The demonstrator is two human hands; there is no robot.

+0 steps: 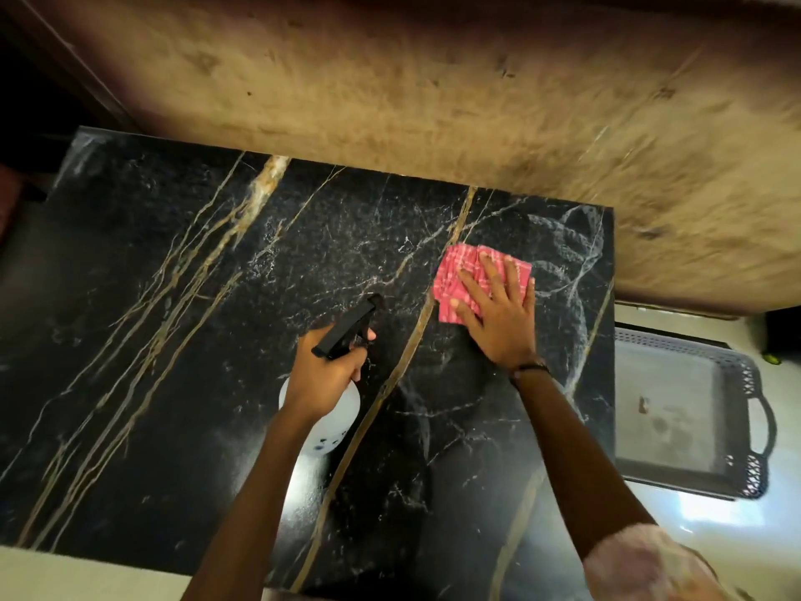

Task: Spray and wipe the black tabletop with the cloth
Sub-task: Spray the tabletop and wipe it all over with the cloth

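Note:
The black marble tabletop point(173, 340) with gold and white veins fills the middle of the view. My left hand point(327, 375) grips a white spray bottle point(346, 405) by its black trigger head point(346, 327), held above the table's centre with the nozzle pointing up and right. My right hand point(498, 314) presses flat with spread fingers on a folded red checked cloth point(455, 271) near the table's far right part. Wet swirl marks show on the surface to the right of the cloth.
A brownish worn wall point(433, 80) runs behind the table's far edge. To the right of the table, lower down, sits a grey tray point(754, 409) with perforated rim and handles on a pale floor. A pinkish sleeve point(641, 566) shows at the bottom right.

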